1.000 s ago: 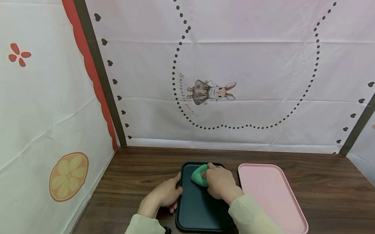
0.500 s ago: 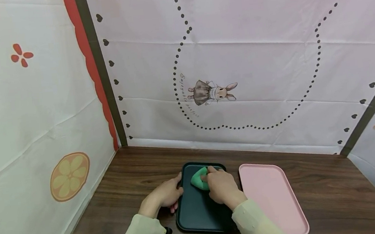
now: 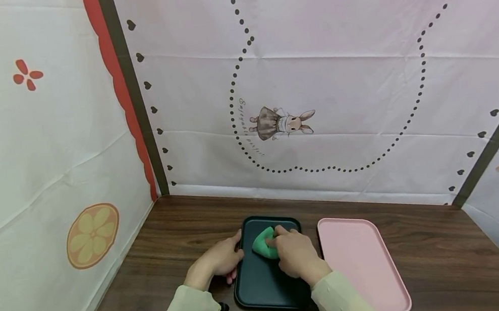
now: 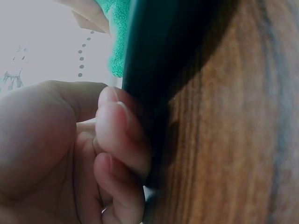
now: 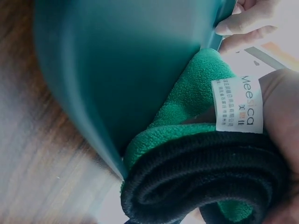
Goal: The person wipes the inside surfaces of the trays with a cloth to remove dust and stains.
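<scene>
My right hand grips a folded green cleaning cloth against the surface of a dark green tray. Up close in the right wrist view, the cloth is fluffy, with a rolled black edge and a white printed label. At the tray's left side, my left hand holds the rim. The left wrist view shows that hand's thumb and curled fingers at the tray's edge, low over the wood. Part of the cloth is hidden under the right hand.
A pink tray lies to the right of the dark one, partly behind the right sleeve. Both trays are on a brown wooden table. Printed white sheets stand as walls at the back and sides.
My right hand and the cloth have slid a little toward me over the dark tray, the cloth also slightly left. The left hand stays at the rim.
</scene>
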Tool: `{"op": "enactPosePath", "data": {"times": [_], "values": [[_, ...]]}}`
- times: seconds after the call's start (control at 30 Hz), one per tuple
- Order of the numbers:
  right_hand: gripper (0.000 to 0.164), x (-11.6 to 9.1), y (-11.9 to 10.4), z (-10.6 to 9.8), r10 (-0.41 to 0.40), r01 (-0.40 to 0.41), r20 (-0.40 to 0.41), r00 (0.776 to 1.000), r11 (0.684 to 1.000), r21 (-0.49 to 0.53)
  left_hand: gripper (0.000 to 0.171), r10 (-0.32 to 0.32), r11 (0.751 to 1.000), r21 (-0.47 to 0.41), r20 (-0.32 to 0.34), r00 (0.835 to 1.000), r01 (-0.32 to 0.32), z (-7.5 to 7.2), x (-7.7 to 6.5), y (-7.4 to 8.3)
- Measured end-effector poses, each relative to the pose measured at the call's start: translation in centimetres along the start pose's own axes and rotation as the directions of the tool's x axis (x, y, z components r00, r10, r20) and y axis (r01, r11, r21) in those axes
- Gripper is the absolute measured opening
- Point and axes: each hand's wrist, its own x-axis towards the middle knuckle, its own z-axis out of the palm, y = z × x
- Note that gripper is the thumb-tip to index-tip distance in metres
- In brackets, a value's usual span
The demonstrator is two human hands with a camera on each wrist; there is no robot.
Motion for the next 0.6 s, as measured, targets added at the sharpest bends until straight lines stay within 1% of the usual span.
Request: {"op": "enactPosePath", "data": {"times": [0.37,0.6], "values": [[0.060,-0.41,-0.18,0.33,-0.017,0.017,-0.004,1.000,1.000,-0.011,0.065,0.002,1.000,0.003,0.008,1.000,-0.002,-0.04,0.00,-0.21],[0.061,-0.83,-0.47,0.17,-0.022,0.022,0.004,1.000,1.000,-0.010,0.065,0.000,1.000,0.003,0.009,1.000,0.000,-0.07,-0.02,-0.11]]}}
